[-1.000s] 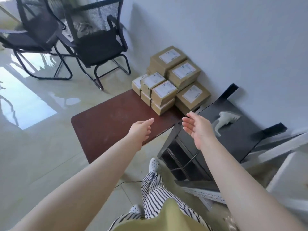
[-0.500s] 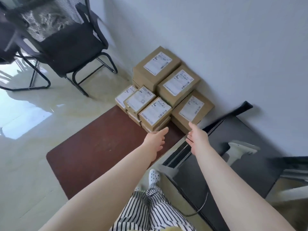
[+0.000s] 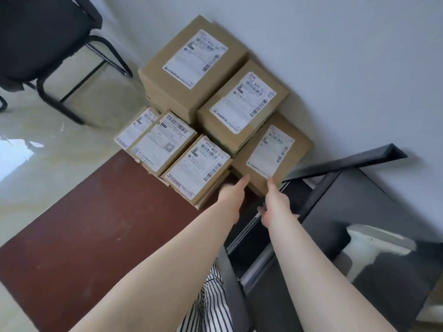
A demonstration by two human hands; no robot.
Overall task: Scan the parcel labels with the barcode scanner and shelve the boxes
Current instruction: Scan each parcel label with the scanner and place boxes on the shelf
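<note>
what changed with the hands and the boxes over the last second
Both hands reached forward from above the brown table to the nearest box: the left hand and right hand now have their fingertips at the front edge of the low box by the wall, though no firm hold shows yet. The head moved in closer too. The stacked boxes have not shifted, and the white scanner still lies on the black shelf unit.

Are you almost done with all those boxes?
Not yet, nothing looks done. All the boxes sit stacked by the wall. Both hands, left and right, are empty and reaching for the nearest box. The scanner lies untouched on the black shelf. Scanning and shelving are all left.
</note>
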